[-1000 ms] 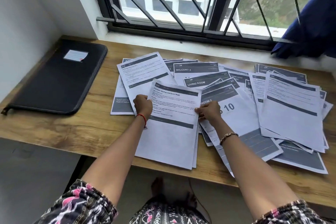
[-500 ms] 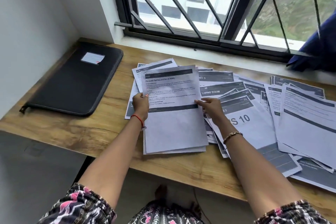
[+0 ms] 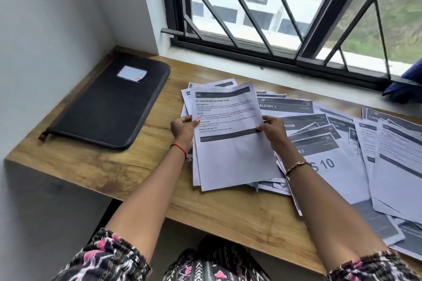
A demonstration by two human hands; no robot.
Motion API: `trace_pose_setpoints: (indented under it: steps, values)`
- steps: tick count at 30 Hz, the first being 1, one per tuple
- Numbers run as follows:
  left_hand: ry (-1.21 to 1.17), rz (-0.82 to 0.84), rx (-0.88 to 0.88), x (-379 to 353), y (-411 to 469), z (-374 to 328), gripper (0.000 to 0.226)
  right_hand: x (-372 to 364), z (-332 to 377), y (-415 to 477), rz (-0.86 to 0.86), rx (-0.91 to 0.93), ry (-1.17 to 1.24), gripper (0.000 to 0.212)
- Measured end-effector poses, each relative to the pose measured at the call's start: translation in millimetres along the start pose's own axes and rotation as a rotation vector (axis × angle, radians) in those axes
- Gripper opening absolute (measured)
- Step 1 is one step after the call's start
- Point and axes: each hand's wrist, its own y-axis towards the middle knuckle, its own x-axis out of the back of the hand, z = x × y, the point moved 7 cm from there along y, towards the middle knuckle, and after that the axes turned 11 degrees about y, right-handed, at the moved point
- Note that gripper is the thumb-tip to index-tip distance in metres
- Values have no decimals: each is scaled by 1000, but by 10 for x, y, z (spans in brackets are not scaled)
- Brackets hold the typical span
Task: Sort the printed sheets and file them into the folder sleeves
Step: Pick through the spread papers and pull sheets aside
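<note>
Head cam: left hand (image 3: 183, 131) and right hand (image 3: 272, 132) fingers pinch the sheet stack (image 3: 230, 143) by its edges, mid-sort imo, next probably unzip that closed folder (image 3: 109, 100).

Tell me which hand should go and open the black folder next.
Left, probably. The left hand grips the held sheets on the side nearest the closed black folder, with only bare desk between. The right hand would have to cross over the sheets.
</note>
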Motion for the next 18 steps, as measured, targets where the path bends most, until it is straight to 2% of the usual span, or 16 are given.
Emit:
trace_pose_setpoints:
  steps: [12, 18]
  values:
    - [17, -38, 16, -131, 122, 64, 23, 4, 103, 268, 27, -30, -90, 49]
    - [270, -264, -64, 11, 178, -5, 20, 80, 137, 487, -7, -32, -133, 46]
